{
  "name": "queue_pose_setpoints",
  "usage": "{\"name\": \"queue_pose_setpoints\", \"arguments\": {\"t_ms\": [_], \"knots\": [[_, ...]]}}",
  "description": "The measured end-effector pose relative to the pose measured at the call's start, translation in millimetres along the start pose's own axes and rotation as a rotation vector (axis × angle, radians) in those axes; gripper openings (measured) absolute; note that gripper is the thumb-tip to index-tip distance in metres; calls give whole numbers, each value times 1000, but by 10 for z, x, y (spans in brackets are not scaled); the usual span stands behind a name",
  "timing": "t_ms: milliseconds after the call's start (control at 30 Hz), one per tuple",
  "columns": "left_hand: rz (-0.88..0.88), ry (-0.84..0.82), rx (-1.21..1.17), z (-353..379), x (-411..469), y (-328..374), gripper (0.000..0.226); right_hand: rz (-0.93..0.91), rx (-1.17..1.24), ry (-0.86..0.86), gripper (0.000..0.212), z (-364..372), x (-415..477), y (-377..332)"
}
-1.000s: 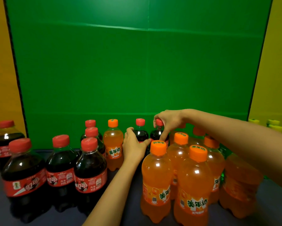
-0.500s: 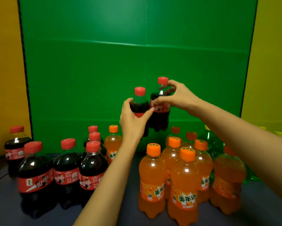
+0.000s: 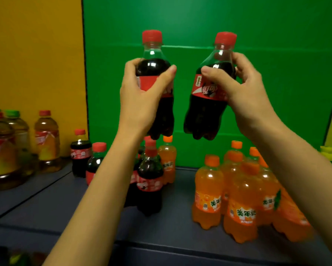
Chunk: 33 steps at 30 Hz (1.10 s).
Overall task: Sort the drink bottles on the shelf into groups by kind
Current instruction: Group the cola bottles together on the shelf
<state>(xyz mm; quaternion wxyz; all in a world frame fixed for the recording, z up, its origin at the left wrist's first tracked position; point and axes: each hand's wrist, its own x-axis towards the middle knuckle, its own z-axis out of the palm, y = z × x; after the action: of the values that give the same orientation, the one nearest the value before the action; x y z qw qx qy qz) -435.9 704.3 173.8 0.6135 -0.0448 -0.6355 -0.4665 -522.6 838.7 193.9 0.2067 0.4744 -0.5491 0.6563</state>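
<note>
My left hand (image 3: 142,96) grips a cola bottle (image 3: 154,64) with a red cap around its label, upright and high above the shelf. My right hand (image 3: 238,87) holds a second cola bottle (image 3: 205,112), tilted with its base to the left. The two bottles hang side by side, apart. Below, a group of cola bottles (image 3: 150,175) stands at centre left, partly hidden by my left forearm. One orange soda bottle (image 3: 168,162) stands right behind them. A cluster of several orange soda bottles (image 3: 242,198) stands at the right.
The dark shelf (image 3: 170,223) has a green back panel (image 3: 276,73). To the left, past a yellow panel, stand amber tea bottles (image 3: 46,139) with red and green caps. Yellow-green caps (image 3: 328,150) show at the far right edge. The shelf's front edge runs along the bottom.
Both hands have lifted their cola bottles off the shelf, higher and closer to the camera. The view has swung left, and the tea bottles have come into sight.
</note>
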Motion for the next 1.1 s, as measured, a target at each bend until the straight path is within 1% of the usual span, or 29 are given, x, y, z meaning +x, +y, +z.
{"name": "queue_pose_setpoints", "arguments": {"t_ms": [133,300,400,533,667,733,900,1033,1100], "knots": [[-32,-5,85,-587,-157,46,38,33,25,-99,33,314,-347,-57],[-145,49,122,-1277,-399,-186,38,95,-25,-142,50,822,-834,128],[-182,46,188,-1596,-488,-390,35,155,-10,-164,47,1168,-1065,286],[-254,-10,226,-1935,-530,-730,42,182,-64,-118,47,1600,-1283,440],[-304,-83,216,-2176,-592,-1009,41,200,-111,-55,47,1933,-1440,560],[-317,-96,225,-2256,-615,-1124,44,223,-113,-9,47,2053,-1496,612],[-343,-120,200,-2337,-657,-1383,45,216,-160,71,45,2315,-1618,702],[-343,-172,184,-2321,-636,-1506,52,234,-164,127,44,2474,-1660,781],[-336,-204,190,-2309,-615,-1547,56,246,-169,128,45,2532,-1659,806]]}}
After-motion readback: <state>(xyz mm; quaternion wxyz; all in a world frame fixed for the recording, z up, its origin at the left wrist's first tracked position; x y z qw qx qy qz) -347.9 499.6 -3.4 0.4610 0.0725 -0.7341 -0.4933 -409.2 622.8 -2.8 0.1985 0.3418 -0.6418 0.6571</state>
